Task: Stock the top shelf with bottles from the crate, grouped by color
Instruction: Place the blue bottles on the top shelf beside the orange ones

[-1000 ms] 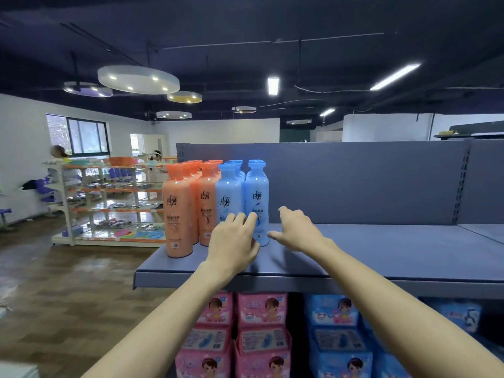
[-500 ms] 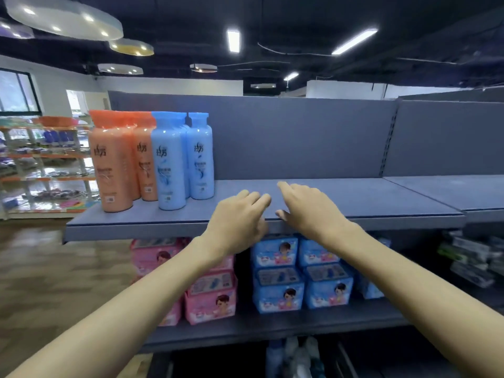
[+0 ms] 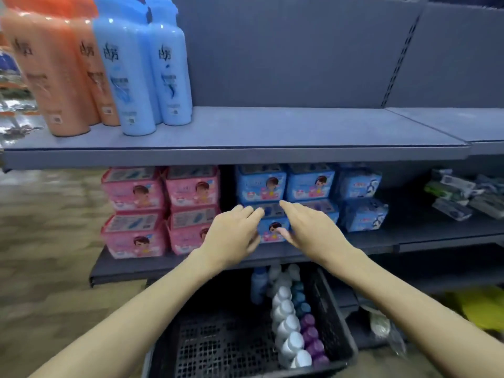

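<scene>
On the left of the grey top shelf (image 3: 272, 135) stand orange bottles (image 3: 54, 77) and, right of them, blue bottles (image 3: 131, 75). Below, a black crate (image 3: 226, 347) on the floor holds several white-capped bottles (image 3: 286, 323), purple ones (image 3: 313, 339), teal ones (image 3: 298, 296) and a blue one (image 3: 257, 285) along its right side. My left hand (image 3: 234, 233) and my right hand (image 3: 311, 230) hover side by side in the air in front of the middle shelf, above the crate, fingers stretched forward, holding nothing.
The middle shelf (image 3: 381, 238) carries stacked pink packs (image 3: 161, 208) and blue packs (image 3: 308, 192), with grey packets (image 3: 463, 195) at the right. A yellow thing (image 3: 480, 306) and a clear bag (image 3: 381, 328) lie right of the crate. Wood-pattern floor (image 3: 41, 268) lies to the left.
My view has tilted down from the top shelf to the crate. Both hands have dropped from the top shelf's edge to the middle shelf's level, still holding nothing.
</scene>
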